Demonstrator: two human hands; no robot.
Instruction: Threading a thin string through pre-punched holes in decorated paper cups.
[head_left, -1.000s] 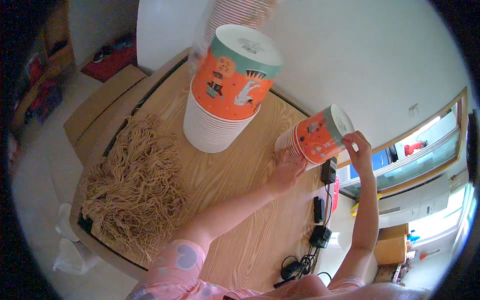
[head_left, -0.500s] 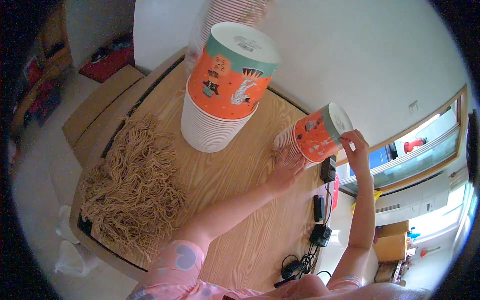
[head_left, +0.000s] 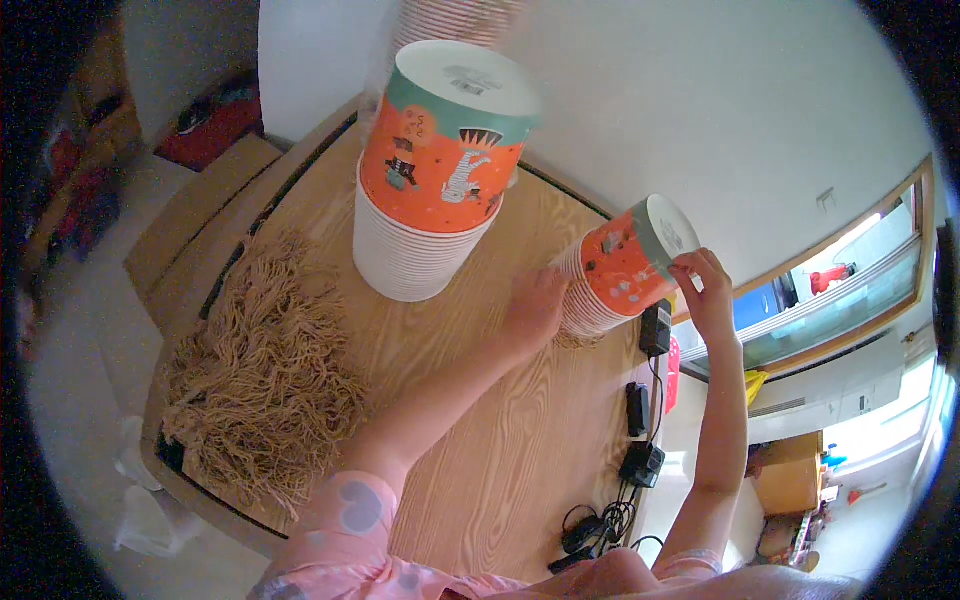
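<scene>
A short stack of paper tubs [head_left: 628,264], orange with a green base end, lies tilted at the right of the table, its white rims toward the left. My left hand [head_left: 538,305] is against the rim side of this stack, fingers bent and partly hidden. Beneath the rims, a few strands of brown twine [head_left: 577,341] show. My right hand [head_left: 706,283] pinches the green base edge of the outermost tub between thumb and fingers. Left of this stack, a taller stack of matching tubs [head_left: 445,150] stands upside down. A loose pile of brown twine [head_left: 268,385] lies on the left.
The wood-grain table [head_left: 490,470] has a dark edge strip. Black adapters [head_left: 642,464] and coiled cables [head_left: 600,528] run along its right side. More nested tubs in clear wrap [head_left: 455,22] stand at the back by the wall. A cardboard box [head_left: 205,225] is on the floor.
My left hand has moved left and up, from the front of the short stack's rims to their left side. My right hand still pinches the base edge. The view has shifted slightly.
</scene>
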